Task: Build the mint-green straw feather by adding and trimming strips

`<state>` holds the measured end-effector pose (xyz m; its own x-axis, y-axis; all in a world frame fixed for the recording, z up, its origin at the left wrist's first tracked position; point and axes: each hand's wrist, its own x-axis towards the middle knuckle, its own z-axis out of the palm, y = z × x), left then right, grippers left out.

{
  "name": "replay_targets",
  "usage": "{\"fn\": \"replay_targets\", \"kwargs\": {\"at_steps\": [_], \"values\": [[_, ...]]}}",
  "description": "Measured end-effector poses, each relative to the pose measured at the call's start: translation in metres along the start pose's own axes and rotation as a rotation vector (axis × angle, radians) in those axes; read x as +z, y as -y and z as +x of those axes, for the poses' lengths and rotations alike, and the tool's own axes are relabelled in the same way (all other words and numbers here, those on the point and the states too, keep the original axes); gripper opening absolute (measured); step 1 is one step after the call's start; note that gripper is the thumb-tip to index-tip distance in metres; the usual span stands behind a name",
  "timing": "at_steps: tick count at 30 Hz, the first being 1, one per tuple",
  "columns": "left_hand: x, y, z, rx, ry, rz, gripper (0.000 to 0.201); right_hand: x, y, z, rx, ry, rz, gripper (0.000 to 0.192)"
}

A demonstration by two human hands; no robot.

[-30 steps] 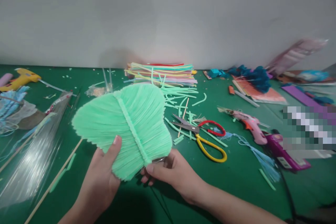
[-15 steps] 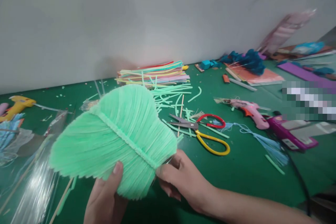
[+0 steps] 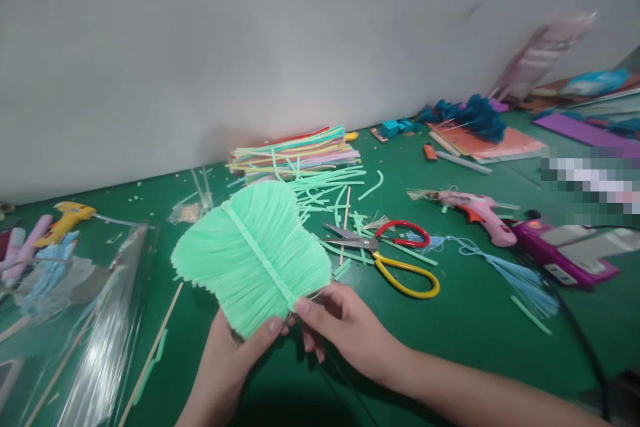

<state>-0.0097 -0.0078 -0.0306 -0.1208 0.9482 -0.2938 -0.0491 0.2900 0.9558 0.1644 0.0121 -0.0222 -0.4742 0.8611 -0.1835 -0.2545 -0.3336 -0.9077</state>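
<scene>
A mint-green leaf made of fuzzy pipe cleaners (image 3: pixel 255 247), with a raised midrib down its middle, is held up over the table. My left hand (image 3: pixel 235 353) grips its lower edge, thumb on the front face and fingers behind. At the base of the midrib my right hand (image 3: pixel 345 327) pinches the leaf between thumb and fingers. A thin strand shows by the right hand; its full run is hidden. Scissors (image 3: pixel 370 243) with one red and one yellow handle lie open on the table, just beyond the right hand.
Behind the leaf lies a bundle of coloured pipe cleaners (image 3: pixel 300 150) with loose green pieces. A pink glue gun (image 3: pixel 485 213) and blue tassel (image 3: pixel 520 273) lie right. At left are a yellow glue gun (image 3: pixel 67 221), clear plastic wrap (image 3: pixel 105 347) and a thin stick (image 3: pixel 153 350).
The leaf has tilted away and its tip has drawn in towards the right. My left hand has slid right along the lower edge, closer to the right hand at the base.
</scene>
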Motion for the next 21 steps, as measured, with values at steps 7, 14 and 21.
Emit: {"fn": "replay_targets", "kwargs": {"at_steps": [7, 14, 21], "values": [[0.005, -0.008, -0.003, -0.028, -0.069, -0.048, 0.036, -0.005, 0.001, 0.004, -0.052, -0.050, -0.056, 0.049], [0.003, -0.025, 0.004, -0.194, -0.235, -0.387, 0.058, -0.007, -0.008, 0.008, -0.008, 0.070, -0.086, 0.054], [0.004, -0.035, 0.006, -0.160, -0.313, -0.321, 0.067, -0.007, -0.009, 0.011, 0.012, 0.025, -0.038, 0.061]]}}
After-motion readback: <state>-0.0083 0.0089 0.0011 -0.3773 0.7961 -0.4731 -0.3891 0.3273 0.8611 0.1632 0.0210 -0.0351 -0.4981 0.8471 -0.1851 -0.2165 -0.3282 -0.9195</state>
